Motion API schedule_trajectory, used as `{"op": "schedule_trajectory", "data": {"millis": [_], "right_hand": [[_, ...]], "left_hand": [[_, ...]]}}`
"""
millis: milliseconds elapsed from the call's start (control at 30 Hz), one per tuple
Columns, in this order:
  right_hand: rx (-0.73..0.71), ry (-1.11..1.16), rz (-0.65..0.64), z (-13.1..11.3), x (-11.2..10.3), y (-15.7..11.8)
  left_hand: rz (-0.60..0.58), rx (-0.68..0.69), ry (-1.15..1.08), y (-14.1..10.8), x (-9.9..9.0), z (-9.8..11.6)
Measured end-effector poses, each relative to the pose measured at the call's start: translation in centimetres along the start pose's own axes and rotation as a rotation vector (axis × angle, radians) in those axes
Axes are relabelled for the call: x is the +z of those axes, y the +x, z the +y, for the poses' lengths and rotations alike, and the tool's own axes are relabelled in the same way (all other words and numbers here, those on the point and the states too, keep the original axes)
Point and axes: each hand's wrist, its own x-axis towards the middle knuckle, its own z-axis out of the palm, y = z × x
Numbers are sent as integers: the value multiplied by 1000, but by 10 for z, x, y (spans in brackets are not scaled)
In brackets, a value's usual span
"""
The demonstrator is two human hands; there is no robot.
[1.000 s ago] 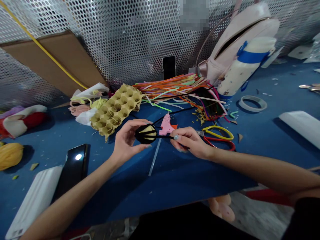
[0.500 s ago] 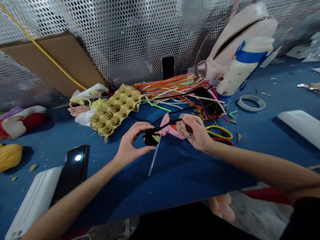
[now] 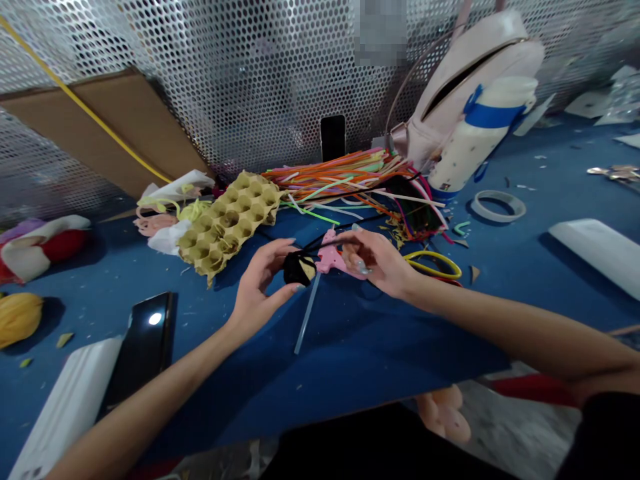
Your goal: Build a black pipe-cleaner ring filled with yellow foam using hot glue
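My left hand [image 3: 260, 283] is curled around a small tan cup piece partly wrapped in black [image 3: 294, 269], gripping it between thumb and fingers. From its top a black fuzzy strand [image 3: 323, 247] runs right to my right hand [image 3: 384, 263]. That hand is closed with thumb and forefinger pinched on the strand, its other fingers bent below. Behind and between the hands lies a pink glue gun [image 3: 327, 257], partly covered by the right fingers. A clear glue stick [image 3: 306, 320] extends from it toward the front edge.
An egg carton [image 3: 233, 217] and a heap of coloured pipe cleaners [image 3: 340, 173] lie behind the hands. Yellow-handled scissors [image 3: 435, 265] and a tape roll [image 3: 499, 207] are at right, with a bottle [image 3: 480, 143] behind. A black phone [image 3: 143, 347] lies at left.
The black-wrapped piece has turned in my left hand. My right hand has come slightly closer to it, and its fingers have shifted along the strand. The whole view has moved a little.
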Motion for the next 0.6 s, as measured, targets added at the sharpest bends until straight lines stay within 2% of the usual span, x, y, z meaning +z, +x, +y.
{"op": "schedule_trajectory", "data": {"millis": [67,167,233,300,367,467,600], "right_hand": [[-86,-264,-116,-2,-2,1],[-321,-917,-249,-2,-8,3],[-423,-1316,-214,0,-13,5],[-396,-1563,-110,3,-17,6],[-288,-1672,-55,5,-22,7],[-158,-1664,-96,6,-26,9],[-161,-1616,-111,4,-29,11]], "left_hand": [[51,1,-39,4,0,1],[176,0,-37,10,-2,-5],[239,16,-50,12,-6,-13],[271,17,-58,12,-10,-21],[288,-4,-40,11,-12,-27],[265,-55,-21,10,-15,-30],[310,-86,-16,11,-15,-30]]}}
